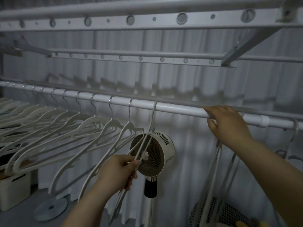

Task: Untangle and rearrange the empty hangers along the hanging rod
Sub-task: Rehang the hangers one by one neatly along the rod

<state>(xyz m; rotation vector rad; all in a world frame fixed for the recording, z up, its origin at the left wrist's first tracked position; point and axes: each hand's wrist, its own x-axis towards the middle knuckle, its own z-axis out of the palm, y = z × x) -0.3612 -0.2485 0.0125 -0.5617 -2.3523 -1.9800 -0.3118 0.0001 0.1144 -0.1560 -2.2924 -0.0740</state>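
A white hanging rod [177, 109] runs from upper left to right. Several cream hangers [68, 126] hang evenly spaced along its left half. My left hand [118, 172] is closed around the lower bars of one thin white hanger [151, 122], whose hook sits on the rod at the middle and which swings tilted toward me. My right hand [227, 125] rests on the rod further right, fingers curled over it at the hooks of a bunch of hangers [216, 169] that dangle straight down below the hand. Whether it grips those hooks is hidden.
A round white fan [157, 154] on a stand sits behind the held hanger. Perforated rack bars [131, 20] cross overhead. A white storage box [14, 189] stands lower left, a checked fabric basket [218, 212] lower right, and white curtains hang behind.
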